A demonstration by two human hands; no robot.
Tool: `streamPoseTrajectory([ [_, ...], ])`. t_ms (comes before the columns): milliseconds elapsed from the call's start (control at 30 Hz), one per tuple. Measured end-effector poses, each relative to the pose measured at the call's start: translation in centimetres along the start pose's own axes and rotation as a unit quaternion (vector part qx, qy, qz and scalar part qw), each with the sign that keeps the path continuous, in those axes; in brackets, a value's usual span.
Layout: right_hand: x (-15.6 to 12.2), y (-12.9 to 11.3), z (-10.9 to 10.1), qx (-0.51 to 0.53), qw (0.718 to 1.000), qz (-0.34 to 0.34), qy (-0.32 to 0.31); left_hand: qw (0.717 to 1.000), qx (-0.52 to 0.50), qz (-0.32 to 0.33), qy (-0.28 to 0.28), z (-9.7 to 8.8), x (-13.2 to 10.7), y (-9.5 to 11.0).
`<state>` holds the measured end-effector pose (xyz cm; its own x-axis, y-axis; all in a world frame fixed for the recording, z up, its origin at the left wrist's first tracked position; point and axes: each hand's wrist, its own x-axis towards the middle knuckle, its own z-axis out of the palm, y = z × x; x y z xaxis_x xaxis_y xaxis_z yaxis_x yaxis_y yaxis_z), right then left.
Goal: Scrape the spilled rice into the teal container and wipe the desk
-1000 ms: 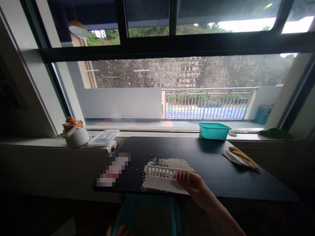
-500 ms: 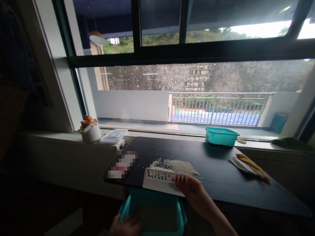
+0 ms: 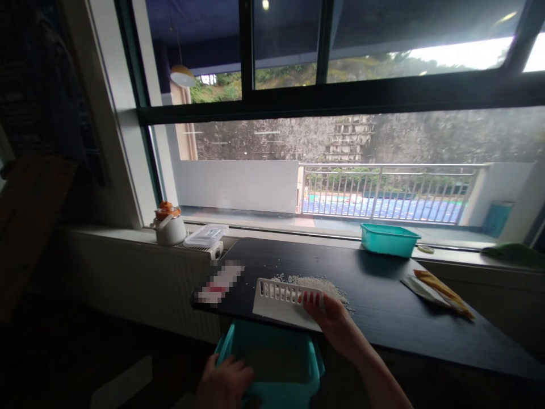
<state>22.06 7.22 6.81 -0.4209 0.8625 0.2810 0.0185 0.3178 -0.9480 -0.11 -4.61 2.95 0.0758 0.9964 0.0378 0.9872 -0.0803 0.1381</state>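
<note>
My right hand (image 3: 335,321) grips the right end of a white slotted plastic scraper (image 3: 284,307), its fingers showing through the slots. The scraper stands tilted at the front edge of a dark table, on the near side of a spread pile of small white grains (image 3: 327,284) that look like rice. Below that edge is a teal plastic basin (image 3: 283,335). My left hand (image 3: 226,379) is closed over its left rim. The bottom of the basin is dim, and I cannot make out what lies in it.
The dark table (image 3: 383,312) bears a pixelated card (image 3: 221,284) at left and paper packets (image 3: 443,292) at right. A second teal basin (image 3: 389,241) stands by the window. On the left sill are a white pot (image 3: 170,230) and a clear plastic box (image 3: 207,235).
The view has shifted slightly. My right hand still holds the scraper near the table's edge, now covering more of the grains. More of my left hand shows at the lower basin's rim.
</note>
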Motion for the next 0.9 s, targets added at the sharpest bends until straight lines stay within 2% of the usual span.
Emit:
streamPoseTrajectory([
  [167, 0.8, 0.3, -0.1, -0.028, 0.999, -0.015, 0.012, 0.999, -0.023, -0.022, 0.01, -1.0, -0.2, 1.0],
  [367, 0.1, 0.2, 0.2, 0.007, 1.0, 0.01, -0.005, 1.0, -0.024, -0.019, 0.0, -0.6, 0.0, 0.9],
  [467, -0.3, 0.3, -0.5, 0.01, 1.0, 0.01, -0.009, 0.999, -0.028, -0.019, 0.0, -0.4, 0.2, 1.0],
  [633, 0.0, 1.5, -2.2, -0.007, 0.999, -0.006, 0.043, 0.999, -0.03, -0.015, 0.005, -0.3, 0.3, 1.4],
  [733, -0.3, 1.8, -2.5, 0.001, 1.0, 0.005, 0.016, 0.999, -0.033, -0.014, 0.006, -0.3, 0.3, 1.4],
  [900, -1.1, 0.8, -2.0, -0.002, 1.0, 0.019, -0.017, 0.999, -0.03, -0.017, -0.005, -0.4, 0.5, 1.5],
])
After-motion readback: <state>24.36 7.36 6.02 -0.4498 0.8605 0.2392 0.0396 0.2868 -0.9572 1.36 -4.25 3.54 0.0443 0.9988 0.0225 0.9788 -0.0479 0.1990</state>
